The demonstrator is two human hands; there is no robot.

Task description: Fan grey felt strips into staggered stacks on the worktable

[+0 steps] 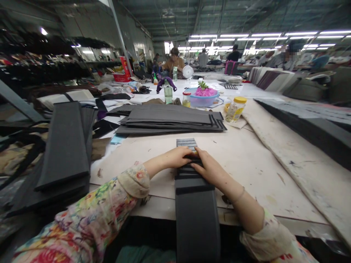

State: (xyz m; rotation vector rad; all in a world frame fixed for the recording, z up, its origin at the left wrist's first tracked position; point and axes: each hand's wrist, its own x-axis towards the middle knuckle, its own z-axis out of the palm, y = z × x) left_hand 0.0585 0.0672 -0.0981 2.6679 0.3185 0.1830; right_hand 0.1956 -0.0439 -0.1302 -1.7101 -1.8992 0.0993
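Note:
A row of overlapping dark grey strips runs from the table's near edge away from me, ending in paler grey strips. My left hand lies on the row from the left, fingers curled over a strip edge. My right hand rests on the same spot from the right, fingers pressed down flat on the strips. Both hands touch each other over the row. A wide dark grey piece hangs over the table's front edge below them.
A flat stack of long dark grey sheets lies behind the strips. Thick dark boards are piled at left. A yellow-capped jar, a blue bowl and bottles stand farther back. Long boards line the right. Other people sit at the far end.

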